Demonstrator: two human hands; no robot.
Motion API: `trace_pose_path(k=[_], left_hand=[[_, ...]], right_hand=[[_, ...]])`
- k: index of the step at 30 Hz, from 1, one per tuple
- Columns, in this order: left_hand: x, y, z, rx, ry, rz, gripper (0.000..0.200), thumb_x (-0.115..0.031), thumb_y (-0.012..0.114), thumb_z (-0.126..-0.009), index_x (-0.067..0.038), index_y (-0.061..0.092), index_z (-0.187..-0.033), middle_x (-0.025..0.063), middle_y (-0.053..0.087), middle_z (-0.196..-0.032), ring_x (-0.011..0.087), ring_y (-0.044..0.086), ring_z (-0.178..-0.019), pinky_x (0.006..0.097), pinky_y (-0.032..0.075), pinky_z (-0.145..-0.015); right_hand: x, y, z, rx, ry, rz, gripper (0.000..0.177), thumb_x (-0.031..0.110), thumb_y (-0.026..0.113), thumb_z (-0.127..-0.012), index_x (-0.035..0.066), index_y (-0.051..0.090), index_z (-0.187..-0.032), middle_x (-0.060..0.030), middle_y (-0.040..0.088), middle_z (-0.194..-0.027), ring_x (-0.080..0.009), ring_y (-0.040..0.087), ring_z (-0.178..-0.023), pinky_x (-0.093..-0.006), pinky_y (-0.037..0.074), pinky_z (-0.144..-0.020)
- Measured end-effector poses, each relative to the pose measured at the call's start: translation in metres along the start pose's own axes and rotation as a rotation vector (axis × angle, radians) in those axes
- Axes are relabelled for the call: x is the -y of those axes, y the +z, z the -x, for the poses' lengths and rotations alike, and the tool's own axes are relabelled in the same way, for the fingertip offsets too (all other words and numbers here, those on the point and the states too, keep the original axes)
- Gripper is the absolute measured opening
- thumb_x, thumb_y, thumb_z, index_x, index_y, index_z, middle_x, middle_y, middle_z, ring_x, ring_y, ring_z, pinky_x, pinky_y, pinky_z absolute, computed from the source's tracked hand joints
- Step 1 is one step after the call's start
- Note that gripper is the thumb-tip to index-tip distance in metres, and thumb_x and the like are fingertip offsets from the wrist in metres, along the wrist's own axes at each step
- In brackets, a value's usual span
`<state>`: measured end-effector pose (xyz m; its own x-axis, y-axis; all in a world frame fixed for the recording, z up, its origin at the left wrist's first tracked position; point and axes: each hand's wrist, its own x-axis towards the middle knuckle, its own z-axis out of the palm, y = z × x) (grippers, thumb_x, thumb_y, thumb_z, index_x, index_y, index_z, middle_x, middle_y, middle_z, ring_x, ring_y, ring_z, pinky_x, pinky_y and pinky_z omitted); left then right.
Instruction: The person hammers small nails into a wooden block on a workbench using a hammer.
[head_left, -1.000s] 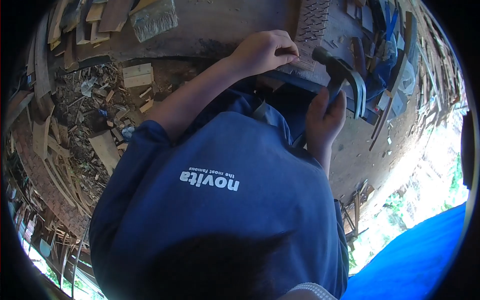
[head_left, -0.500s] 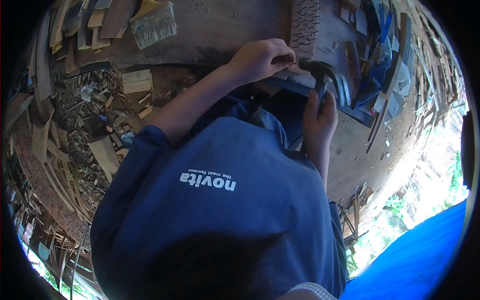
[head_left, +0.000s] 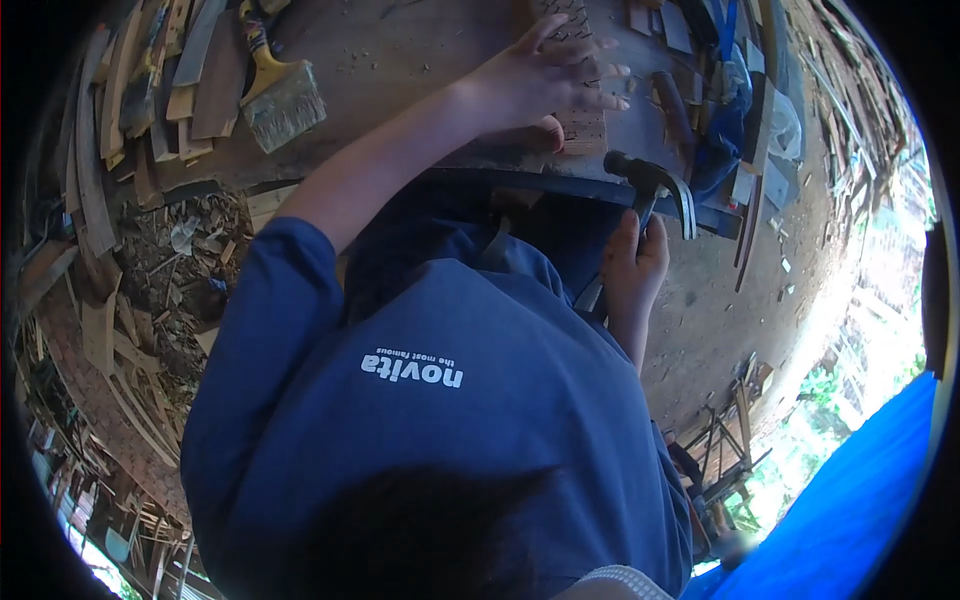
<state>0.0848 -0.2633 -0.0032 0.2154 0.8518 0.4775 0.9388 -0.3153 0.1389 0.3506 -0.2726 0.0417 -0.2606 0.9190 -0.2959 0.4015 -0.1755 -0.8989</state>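
My left hand is over a narrow wooden board, its fingers spread apart and nothing visible held in them. Rows of nails stick up from the far part of this board, partly covered by the hand. In my right hand is a claw hammer, gripped by its handle close under the head. The hammer head is just on my side of the workbench edge, to the right of the board's near end.
A wide paintbrush lies on the workbench at left, beside several wood strips. At right are a brown stick-like piece, a blue cloth or bag and clear plastic. Wood scraps litter the floor.
My left hand has opened from a pinch at the board's near end and moved farther over the board. The hammer has dropped slightly toward me, away from that hand.
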Motion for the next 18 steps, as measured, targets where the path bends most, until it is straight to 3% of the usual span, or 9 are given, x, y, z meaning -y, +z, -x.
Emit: trace_pose_path(k=[1,5,7,11,13,17,18], left_hand=[[0.003,0.005,-0.009,0.089,0.049,-0.033,0.071,-0.053,0.077,-0.067,-0.035,0.058,-0.133,-0.0038,0.048,-0.145,0.013,0.031,-0.143,0.0533,0.012,-0.118],[0.006,0.027,-0.041,0.19,0.064,0.073,0.072,-0.06,0.076,-0.065,-0.029,0.062,-0.129,-0.0056,0.054,-0.139,0.0141,0.038,-0.139,0.0531,0.014,-0.117],[-0.005,0.034,-0.048,0.177,-0.09,0.143,0.075,-0.064,0.074,-0.06,-0.026,0.064,-0.124,-0.0047,0.059,-0.129,0.0134,0.042,-0.134,0.0476,0.018,-0.116],[-0.033,0.043,-0.047,0.172,-0.217,0.098,0.072,-0.062,0.076,-0.062,-0.025,0.065,-0.122,-0.0077,0.058,-0.129,0.0142,0.043,-0.133,0.0472,0.02,-0.115],[-0.036,0.048,-0.045,0.09,-0.254,0.058,0.072,-0.067,0.075,-0.059,-0.027,0.066,-0.118,-0.0077,0.06,-0.121,0.0142,0.044,-0.131,0.0519,0.019,-0.113],[-0.04,0.041,-0.045,0.127,-0.293,0.053,0.071,-0.065,0.075,-0.062,-0.026,0.065,-0.121,-0.0067,0.06,-0.124,0.0158,0.043,-0.132,0.0532,0.019,-0.112],[-0.038,0.04,-0.045,0.067,-0.262,0.07,0.062,-0.054,0.078,-0.069,-0.02,0.065,-0.119,-0.0011,0.06,-0.121,0.0194,0.047,-0.126,0.0496,0.026,-0.109]], right_hand=[[0.001,-0.002,0.0,-0.013,0.009,-0.003,0.017,0.021,0.057,-0.101,0.004,0.056,-0.101,0.0044,0.049,-0.066,-0.0018,0.045,-0.054,-0.0194,0.034,-0.049],[-0.003,-0.015,-0.011,-0.076,-0.075,0.136,0.02,0.024,0.06,-0.1,0.004,0.058,-0.097,0.002,0.049,-0.065,-0.0046,0.046,-0.056,-0.0229,0.035,-0.052],[-0.002,-0.02,-0.018,-0.108,-0.102,0.19,0.022,0.025,0.06,-0.099,0.003,0.059,-0.098,0.0,0.05,-0.066,-0.0071,0.048,-0.058,-0.0251,0.037,-0.054],[0.004,-0.024,-0.032,-0.152,-0.214,0.3,0.027,0.028,0.062,-0.098,0.002,0.06,-0.102,-0.0056,0.052,-0.068,-0.0133,0.051,-0.063,-0.0304,0.041,-0.06],[0.019,-0.02,-0.032,-0.126,-0.191,0.365,0.027,0.029,0.062,-0.098,0.002,0.06,-0.103,-0.0064,0.053,-0.068,-0.0138,0.05,-0.063,-0.0312,0.042,-0.06],[0.023,-0.024,-0.038,-0.058,-0.19,0.457,0.028,0.03,0.062,-0.097,0.002,0.061,-0.104,-0.0094,0.057,-0.07,-0.0157,0.051,-0.063,-0.0327,0.044,-0.061],[0.03,-0.025,-0.038,-0.058,-0.185,0.46,0.028,0.03,0.062,-0.097,0.002,0.061,-0.104,-0.0094,0.057,-0.07,-0.0157,0.051,-0.063,-0.0327,0.044,-0.061]])
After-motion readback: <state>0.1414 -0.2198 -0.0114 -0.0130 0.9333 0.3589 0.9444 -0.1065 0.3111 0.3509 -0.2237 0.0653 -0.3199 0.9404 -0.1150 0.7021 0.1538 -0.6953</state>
